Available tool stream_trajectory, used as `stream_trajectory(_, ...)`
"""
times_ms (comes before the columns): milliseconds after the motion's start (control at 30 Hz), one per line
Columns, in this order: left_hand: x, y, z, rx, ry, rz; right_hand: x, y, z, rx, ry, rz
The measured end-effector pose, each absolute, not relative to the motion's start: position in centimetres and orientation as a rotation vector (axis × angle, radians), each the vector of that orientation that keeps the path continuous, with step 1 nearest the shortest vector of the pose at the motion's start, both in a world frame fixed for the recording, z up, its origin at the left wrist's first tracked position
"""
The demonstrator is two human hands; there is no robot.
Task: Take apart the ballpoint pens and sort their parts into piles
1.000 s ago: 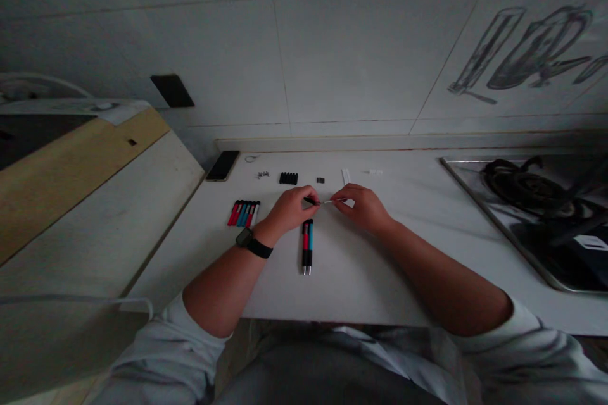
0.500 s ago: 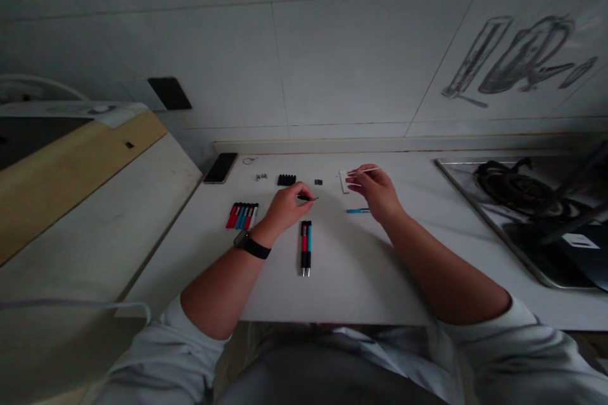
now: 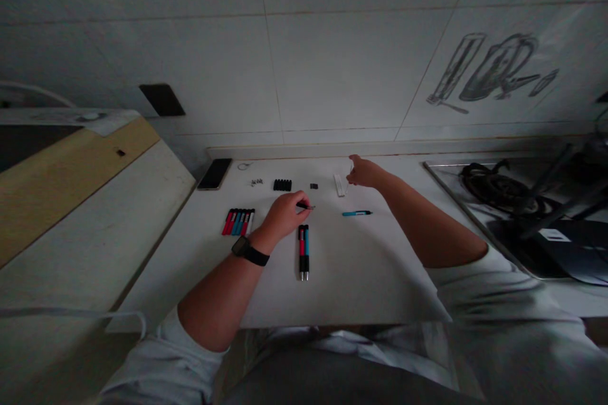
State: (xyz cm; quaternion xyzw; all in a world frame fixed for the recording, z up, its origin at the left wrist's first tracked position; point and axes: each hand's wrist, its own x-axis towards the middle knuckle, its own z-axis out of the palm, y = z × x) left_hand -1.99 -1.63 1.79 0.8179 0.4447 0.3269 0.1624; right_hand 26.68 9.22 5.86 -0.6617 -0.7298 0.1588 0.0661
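Observation:
My left hand [image 3: 285, 212] is closed in a pinch on a small black pen part [image 3: 304, 205] with a thin pointed end, held over the white counter. Farther right, my right hand [image 3: 365, 173] pinches a thin white pen refill [image 3: 350, 172], upright beside a row of white refills [image 3: 339, 185] lying on the counter. Between me and the right hand lies a blue pen barrel [image 3: 356, 212] with a dark tip. Two pens, a red one [image 3: 301, 243] and a blue one [image 3: 306, 243], lie side by side below my left hand.
Red, blue and white pen barrels [image 3: 238, 221] lie in a row at left. Behind are black grips [image 3: 282, 185], small black pieces [image 3: 314, 186], metal springs [image 3: 256, 182], a ring [image 3: 244, 166] and a phone [image 3: 215, 174]. A gas stove [image 3: 494, 186] stands right, a cabinet [image 3: 161, 183] left.
My right hand has moved back and left, turning the white refill from level to upright by the row. The blue barrel is now uncovered. The left hand keeps its pinch nearly in place.

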Motion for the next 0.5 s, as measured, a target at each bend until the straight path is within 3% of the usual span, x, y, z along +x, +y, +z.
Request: stream_trajectory(500, -2.0, -1.3, 1.2, 2.377, 1.241, 0.887, 26.3, 12.0, 3.9, -2.118, -2.502, 0.411)
